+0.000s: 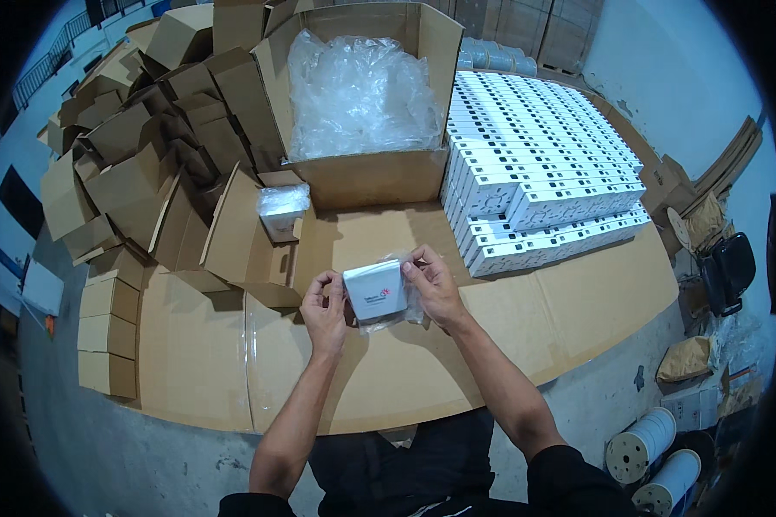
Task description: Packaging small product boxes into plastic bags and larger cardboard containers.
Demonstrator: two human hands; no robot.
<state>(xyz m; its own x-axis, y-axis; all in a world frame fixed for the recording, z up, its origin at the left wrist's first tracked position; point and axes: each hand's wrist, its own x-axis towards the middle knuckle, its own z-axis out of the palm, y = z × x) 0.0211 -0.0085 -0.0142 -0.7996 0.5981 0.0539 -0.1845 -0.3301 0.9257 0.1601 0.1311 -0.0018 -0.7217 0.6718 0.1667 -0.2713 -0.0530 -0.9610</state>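
Between my two hands, above the cardboard-covered table point(405, 379), is a small white square box point(373, 291) in a clear plastic bag point(412, 312). My left hand point(323, 312) pinches its left edge. At the upper right corner, my right hand point(433, 289) grips the box and bag between thumb and fingers. Just beyond my left hand stands an open brown carton point(254, 250), with a plastic-wrapped white box point(283, 211) inside it. A larger open carton point(366, 177) behind holds a heap of clear plastic bags point(362, 99).
Stacked white boxes point(535, 164) with small dark squares fill the right rear of the table. Many empty brown cartons point(129, 189) are piled at the left. Closed small cartons point(108, 336) line the left edge. Cable spools point(642, 444) and a black chair point(724, 271) stand at right.
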